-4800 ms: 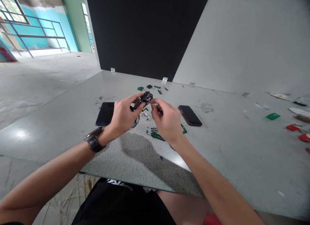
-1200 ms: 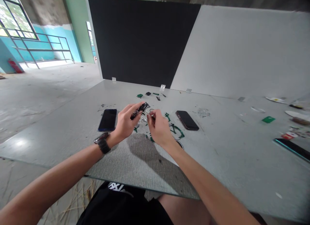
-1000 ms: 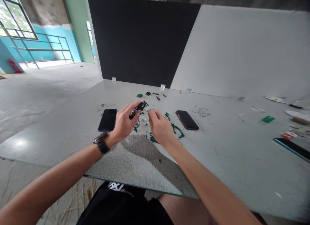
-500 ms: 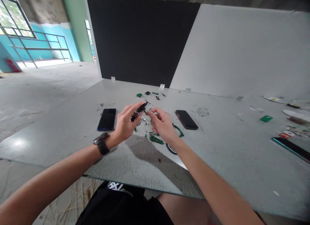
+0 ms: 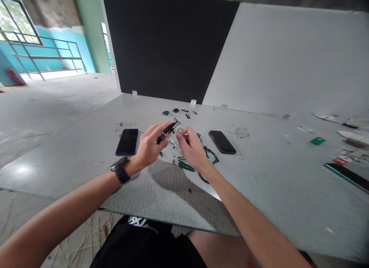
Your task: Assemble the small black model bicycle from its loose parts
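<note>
My left hand (image 5: 151,142), with a black watch on its wrist, is closed around a small black-and-silver model part (image 5: 167,132) with fine chrome pieces, held tilted above the table. Close beside it, my right hand (image 5: 190,144) has thumb and fingers pinched together near the part's right side. Whatever the pinch holds is too small to name. Under and around the hands lie green plastic pieces (image 5: 186,166), a curved green piece (image 5: 212,155) and a spoked wheel (image 5: 203,177), which my right forearm partly hides.
A phone (image 5: 127,142) lies left of my hands and another phone (image 5: 222,142) to the right. Small green and black pieces (image 5: 176,110) sit farther back, before a black panel (image 5: 173,45). At far right are a dark phone-like slab (image 5: 347,177) and a green piece (image 5: 318,140).
My right hand has drawn slightly away from the black-and-silver part, and its fingertips have shifted a little. My left hand holds the part almost in the same place.
</note>
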Demonstrator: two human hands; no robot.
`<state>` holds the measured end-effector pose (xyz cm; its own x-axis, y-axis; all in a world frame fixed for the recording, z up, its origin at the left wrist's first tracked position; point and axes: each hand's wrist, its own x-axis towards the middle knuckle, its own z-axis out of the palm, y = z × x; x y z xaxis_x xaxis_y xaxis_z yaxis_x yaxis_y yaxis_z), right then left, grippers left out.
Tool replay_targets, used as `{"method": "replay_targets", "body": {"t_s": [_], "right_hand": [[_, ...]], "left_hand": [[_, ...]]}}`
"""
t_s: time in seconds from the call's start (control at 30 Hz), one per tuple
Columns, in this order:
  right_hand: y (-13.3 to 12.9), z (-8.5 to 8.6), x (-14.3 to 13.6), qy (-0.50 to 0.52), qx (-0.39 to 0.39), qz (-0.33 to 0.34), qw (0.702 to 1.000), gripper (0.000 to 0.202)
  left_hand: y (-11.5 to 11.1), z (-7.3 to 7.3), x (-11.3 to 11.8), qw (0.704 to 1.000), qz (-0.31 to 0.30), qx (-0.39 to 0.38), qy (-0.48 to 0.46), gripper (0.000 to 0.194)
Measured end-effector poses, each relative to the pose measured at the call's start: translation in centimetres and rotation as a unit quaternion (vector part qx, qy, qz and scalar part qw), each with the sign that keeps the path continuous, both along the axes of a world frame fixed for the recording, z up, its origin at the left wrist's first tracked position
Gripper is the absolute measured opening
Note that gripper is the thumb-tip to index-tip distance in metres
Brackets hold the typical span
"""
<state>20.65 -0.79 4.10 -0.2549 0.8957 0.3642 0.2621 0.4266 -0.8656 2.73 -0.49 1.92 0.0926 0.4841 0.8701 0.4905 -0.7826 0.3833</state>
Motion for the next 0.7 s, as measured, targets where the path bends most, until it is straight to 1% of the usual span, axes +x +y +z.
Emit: {"method": "replay_targets", "body": {"t_s": [0.07, 0.1, 0.17, 0.23, 0.4, 0.53, 0.6, 0.7], "right_hand": [[-0.08, -0.23, 0.24, -0.093, 0.122, -0.038, 0.987, 0.021], [-0.11, -0.29, 0.39, -0.131, 0.164, -0.048, 0.977, 0.018], [-0.16, -0.32, 0.66, -0.165, 0.201, -0.049, 0.964, 0.016], [-0.22, -0.24, 0.75, -0.151, 0.190, -0.036, 0.969, 0.017], [-0.21, -0.06, 0.43, -0.037, 0.090, -0.009, 0.995, 0.028], [0.15, -0.34, 0.31, 0.047, 0.013, 0.038, 0.998, 0.033], [0.37, -0.55, 0.28, 0.061, -0.003, 0.043, 0.997, 0.035], [0.56, -0.68, 0.12, 0.047, 0.003, 0.023, 0.999, 0.037]], "left_hand": [[-0.03, -0.10, 0.07, 1.000, -0.002, 0.003, -0.003, 0.041], [-0.06, -0.14, 0.10, 1.000, -0.002, 0.004, -0.004, 0.041], [-0.14, -0.17, 0.13, 1.000, -0.004, 0.001, -0.002, 0.041], [-0.23, -0.13, 0.11, 1.000, -0.004, 0.002, 0.002, 0.042], [-0.35, 0.13, 0.00, 1.000, -0.003, 0.011, 0.009, 0.040], [-0.35, 0.23, -0.15, 1.000, -0.008, 0.019, 0.015, 0.040], [-0.26, 0.25, -0.23, 1.000, -0.009, 0.020, 0.022, 0.040], [-0.01, 0.42, -0.28, 1.000, -0.006, 0.002, 0.016, 0.037]]}}
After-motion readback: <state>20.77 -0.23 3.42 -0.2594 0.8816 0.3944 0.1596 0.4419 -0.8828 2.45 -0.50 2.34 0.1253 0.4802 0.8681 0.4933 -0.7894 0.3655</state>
